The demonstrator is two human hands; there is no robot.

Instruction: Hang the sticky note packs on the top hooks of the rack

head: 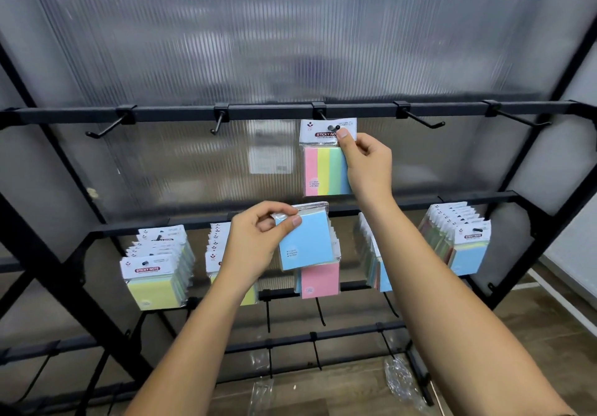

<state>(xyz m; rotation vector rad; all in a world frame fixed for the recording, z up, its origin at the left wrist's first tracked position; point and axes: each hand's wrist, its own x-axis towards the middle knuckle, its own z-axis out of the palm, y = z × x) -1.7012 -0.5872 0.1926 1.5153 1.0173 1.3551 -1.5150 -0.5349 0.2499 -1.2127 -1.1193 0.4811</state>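
Hanging a pack on the middle top hook point(323, 118)
Right hand point(366, 160) pinches the striped pack point(324, 167) at the hook; left hand point(258, 241) holds the blue pack point(307, 243), likely next.

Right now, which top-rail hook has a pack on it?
The third top hook from the left. The right hand pinches a pink-yellow-green-blue sticky note pack hanging there; the other four top hooks are bare.

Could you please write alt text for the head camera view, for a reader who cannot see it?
A person's right hand pinches a multicoloured sticky note pack at the middle hook of a black rack's top bar, while the left hand holds a blue pack lower down. The other four top hooks are bare; more packs hang on the row below.
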